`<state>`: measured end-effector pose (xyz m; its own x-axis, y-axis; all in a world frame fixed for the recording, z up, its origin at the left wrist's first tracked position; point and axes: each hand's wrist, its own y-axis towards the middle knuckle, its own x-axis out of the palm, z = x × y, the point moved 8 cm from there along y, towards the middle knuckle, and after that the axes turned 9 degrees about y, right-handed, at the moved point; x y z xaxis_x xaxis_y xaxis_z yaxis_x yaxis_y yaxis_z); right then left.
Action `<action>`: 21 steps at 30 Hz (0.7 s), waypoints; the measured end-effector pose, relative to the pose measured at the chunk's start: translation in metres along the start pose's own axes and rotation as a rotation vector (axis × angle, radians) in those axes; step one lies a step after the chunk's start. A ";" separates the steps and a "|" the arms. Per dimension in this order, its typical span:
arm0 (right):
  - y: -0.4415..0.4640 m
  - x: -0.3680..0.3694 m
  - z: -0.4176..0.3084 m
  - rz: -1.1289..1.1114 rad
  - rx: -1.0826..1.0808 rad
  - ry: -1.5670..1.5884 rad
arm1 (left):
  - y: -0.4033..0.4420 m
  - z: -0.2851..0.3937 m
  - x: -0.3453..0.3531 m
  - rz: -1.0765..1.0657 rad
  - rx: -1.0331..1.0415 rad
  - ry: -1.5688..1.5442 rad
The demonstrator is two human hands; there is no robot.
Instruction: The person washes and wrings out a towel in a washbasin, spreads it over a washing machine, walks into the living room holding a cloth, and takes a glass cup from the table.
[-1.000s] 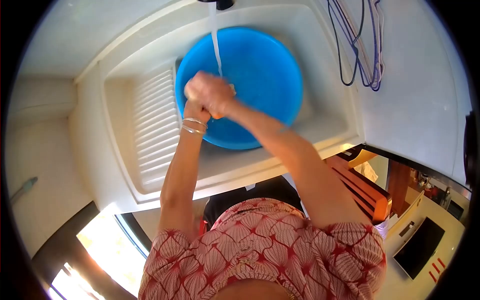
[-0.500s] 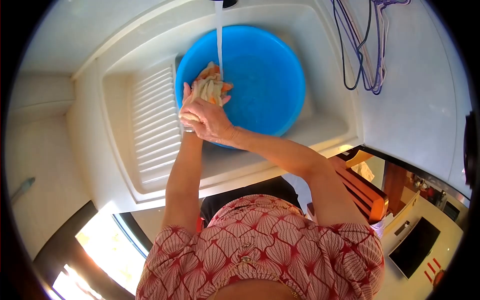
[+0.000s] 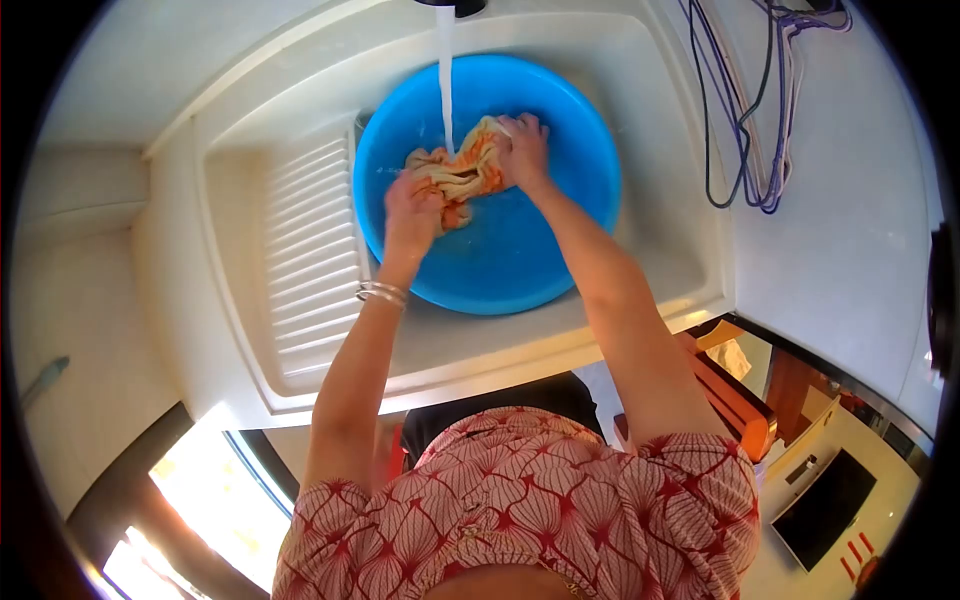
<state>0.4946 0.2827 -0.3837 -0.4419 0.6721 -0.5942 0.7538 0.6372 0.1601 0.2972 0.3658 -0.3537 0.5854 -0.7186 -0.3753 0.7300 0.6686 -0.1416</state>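
**Cloth [image 3: 472, 178] under running water, one hand at each end**

Both hands on it, inside the round blue basin [image 3: 505, 270]. Left hand [image 3: 412, 212]: partly closed, fingers curled onto the cloth's left end, back of the hand up. Right hand [image 3: 525, 150]: also partly closed, fingers bent and slightly apart, gripping the right end. Exact finger contact under the folds: can't tell. The hands are apart, with the bunched middle of the cloth between them.

Cloth is cream with orange patches, creased, lying slantwise, right end further from the person than the left. Water stream [image 3: 446, 85] drops from the dark tap [image 3: 452, 6] onto the middle of it. Some water in the basin; depth unclear.

Basin sits in the pale sink [image 3: 665, 215], just beside the ribbed drainboard [image 3: 310, 250] on the left. Wire hangers [image 3: 742, 125], purple and dark, on the white surface right of the sink. Bracelets [image 3: 383, 292] on the left wrist. Person wears a red-and-white patterned top [image 3: 510, 490]. Slatted wooden chair [image 3: 735, 405] behind, on the right.
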 end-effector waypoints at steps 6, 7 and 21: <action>-0.024 0.024 -0.017 -0.101 -0.342 -0.641 | 0.021 0.003 0.069 0.007 0.167 1.208; -0.024 0.025 -0.014 -0.100 -0.344 -0.640 | 0.026 -0.009 0.072 0.020 0.137 1.263; -0.039 0.015 -0.083 -0.006 0.034 0.420 | -0.001 -0.038 0.051 -0.170 -0.545 -0.551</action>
<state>0.4183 0.2988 -0.3335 -0.6006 0.7685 -0.2209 0.7634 0.6332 0.1274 0.3127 0.3358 -0.4076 0.6759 -0.7149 0.1788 0.6327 0.4385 -0.6383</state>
